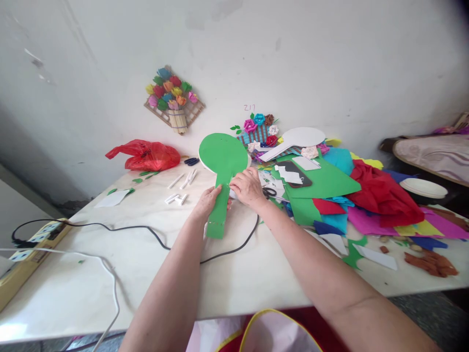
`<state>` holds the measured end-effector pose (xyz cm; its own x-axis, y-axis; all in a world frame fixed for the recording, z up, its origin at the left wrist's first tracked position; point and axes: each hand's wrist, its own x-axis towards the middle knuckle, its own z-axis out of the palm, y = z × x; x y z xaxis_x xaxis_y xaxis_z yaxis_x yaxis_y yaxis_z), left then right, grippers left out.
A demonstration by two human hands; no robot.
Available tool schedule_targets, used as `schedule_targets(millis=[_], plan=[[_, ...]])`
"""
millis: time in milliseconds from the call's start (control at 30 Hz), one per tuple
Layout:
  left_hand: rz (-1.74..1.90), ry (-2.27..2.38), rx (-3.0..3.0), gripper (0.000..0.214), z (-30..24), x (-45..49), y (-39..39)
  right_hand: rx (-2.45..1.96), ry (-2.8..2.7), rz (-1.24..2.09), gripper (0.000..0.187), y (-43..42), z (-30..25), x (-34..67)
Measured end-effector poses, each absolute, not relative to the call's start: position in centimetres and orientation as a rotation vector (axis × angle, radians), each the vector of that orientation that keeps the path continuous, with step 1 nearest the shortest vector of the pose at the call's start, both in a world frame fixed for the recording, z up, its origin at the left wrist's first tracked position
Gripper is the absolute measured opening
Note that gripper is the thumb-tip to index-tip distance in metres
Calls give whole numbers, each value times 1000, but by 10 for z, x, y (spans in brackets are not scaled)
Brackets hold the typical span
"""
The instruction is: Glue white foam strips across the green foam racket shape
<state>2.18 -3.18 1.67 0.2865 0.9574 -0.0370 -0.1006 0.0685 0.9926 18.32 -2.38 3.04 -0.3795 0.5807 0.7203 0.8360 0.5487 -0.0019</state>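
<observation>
A green paddle-shaped paper cutout (222, 168) with a round head and a long handle lies on the white table (91, 278). My left hand (208, 200) rests flat on the left edge of its handle, fingers stretched. My right hand (248, 188) presses on the right side of the handle near the neck, fingers curled down over something white underneath that I cannot make out. A white disc shows beneath the green head.
A black cable (146, 230) crosses the table under my arms. A heap of coloured paper sheets (366, 200) fills the right side. A red plastic bag (148, 155), scissors (191, 161), white strips (181, 188) and paper-flower crafts (174, 98) lie behind. A power strip (36, 239) sits left.
</observation>
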Motion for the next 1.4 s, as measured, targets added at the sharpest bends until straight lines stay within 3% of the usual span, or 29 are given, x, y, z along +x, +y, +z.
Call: schedule_targets(millis=[733,1400], plan=[[1071,1071,1254,26,21,32,-35,-1192,-2134,-775,28,-27,26,163],[992,1036,1219,31,24,28,-37,-1430,-1898,-285,18,-22,28,166]])
